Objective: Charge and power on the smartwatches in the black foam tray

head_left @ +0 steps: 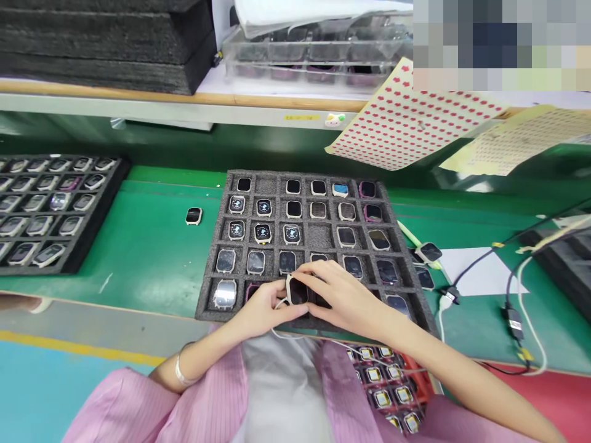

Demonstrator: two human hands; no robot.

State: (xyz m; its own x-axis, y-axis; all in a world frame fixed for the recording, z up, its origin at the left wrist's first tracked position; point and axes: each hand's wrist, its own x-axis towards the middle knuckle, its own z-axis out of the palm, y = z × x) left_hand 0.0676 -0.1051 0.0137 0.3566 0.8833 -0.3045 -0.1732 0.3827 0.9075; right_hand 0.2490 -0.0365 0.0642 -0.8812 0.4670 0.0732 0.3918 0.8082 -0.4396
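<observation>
Both hands meet over the front edge of a grey foam tray (213,271) and hold one smartwatch (298,291) without a strap, its dark screen facing up. My left hand (268,306) grips the watch's left and lower side. A thin white cable (279,303) runs by the left fingers to the watch; its end is hidden behind the watch. My right hand (339,292) has its fingers closed on the top and right side. Rows of similar watch cases fill most tray pockets. Several at the left show lit faces, such as the lit watch (292,234).
One watch (194,215) lies on the green table left of the tray. A second watch tray (69,261) stands farther left. At right are loose watches (428,252), white paper (480,271) and cables (512,320). Sticker sheets (406,123) hang from the shelf. A red tray (418,375) sits below the edge.
</observation>
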